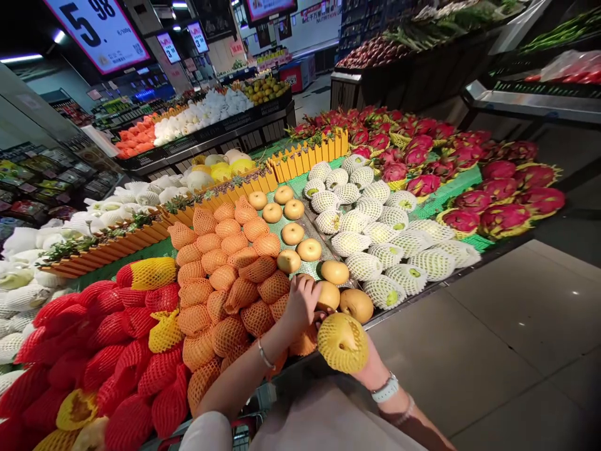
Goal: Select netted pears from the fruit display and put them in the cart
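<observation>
My right hand [373,363] holds up a round fruit in a yellow foam net [342,343], its stem-like hollow facing me. Most of the fingers are hidden behind it. To its left, my left hand [303,299] is bent down among the bare tan pears, with curled fingers against a pear [328,295]; its fingertips are partly hidden. Another bare pear [355,305] lies just beyond the netted fruit. Several more bare pears [292,233] sit in a loose strip leading away from me. Orange-netted fruit [232,335] is heaped beside my left forearm.
Red-netted fruit [136,326] is piled on the left. White-netted fruit [369,241] and dragon fruit [504,213] lie to the right. A low orange picket fence [310,156] edges the display's back. Tiled floor [526,326] shows at right.
</observation>
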Demonstrator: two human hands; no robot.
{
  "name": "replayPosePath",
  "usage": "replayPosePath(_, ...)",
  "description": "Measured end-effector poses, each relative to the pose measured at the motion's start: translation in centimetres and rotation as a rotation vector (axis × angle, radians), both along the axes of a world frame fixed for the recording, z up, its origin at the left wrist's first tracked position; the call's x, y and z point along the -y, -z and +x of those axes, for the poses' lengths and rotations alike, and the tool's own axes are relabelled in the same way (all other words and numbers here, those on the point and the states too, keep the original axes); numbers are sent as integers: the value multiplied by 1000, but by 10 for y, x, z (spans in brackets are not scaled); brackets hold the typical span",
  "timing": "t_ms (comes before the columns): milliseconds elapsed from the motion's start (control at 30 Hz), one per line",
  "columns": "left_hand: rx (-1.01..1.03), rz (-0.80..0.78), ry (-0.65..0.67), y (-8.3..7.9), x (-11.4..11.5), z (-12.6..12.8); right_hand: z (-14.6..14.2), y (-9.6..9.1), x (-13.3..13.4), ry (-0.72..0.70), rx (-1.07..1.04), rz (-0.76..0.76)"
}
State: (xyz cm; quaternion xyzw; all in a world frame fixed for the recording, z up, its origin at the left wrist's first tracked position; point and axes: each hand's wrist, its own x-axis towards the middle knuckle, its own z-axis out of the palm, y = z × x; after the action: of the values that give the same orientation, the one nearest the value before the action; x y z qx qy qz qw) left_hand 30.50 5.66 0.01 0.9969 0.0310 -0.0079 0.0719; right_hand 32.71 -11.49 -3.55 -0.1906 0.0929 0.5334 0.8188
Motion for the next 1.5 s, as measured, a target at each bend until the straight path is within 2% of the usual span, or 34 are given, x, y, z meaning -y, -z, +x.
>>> replayPosePath(100, -22, 140, -25, 21, 17, 18, 4, 15, 29, 55, -7, -34)
replayPosePath(200, -43, 186, -3, 40, 23, 28, 8, 33, 53, 104, -20, -95)
replayPosePath(300, -34, 181, 19, 50, 18, 32, 11, 43, 65, 158, -30, -172)
replayPosePath(433, 44, 85, 120, 54, 2, 30, 13, 46, 69, 213, -58, -218)
replayPosePath(567, 86, -28, 279, 49, -11, 20, 16, 48, 72, 199, -78, -241)
replayPosePath(633, 92, -86, 308, 46, -13, 15, 16, 50, 73, 223, -96, -268)
replayPosePath(833, 48, -172, 231, 43, -10, 9, 15, 54, 69, 265, -157, -326)
replayPosePath(1100, 39, -140, 260, 33, -8, 1, 14, 49, 65, 213, -147, -280)
replayPosePath(1300, 22, -132, 249, 29, -5, -5, 10, 47, 64, 211, -161, -318)
replayPosePath(1400, 117, -183, 156, 13, -9, -5, 5, 47, 60, 202, -156, -310)
replayPosePath(1500, 277, -162, -44, -14, -31, 9, 0, 47, 55, 177, -128, -299)
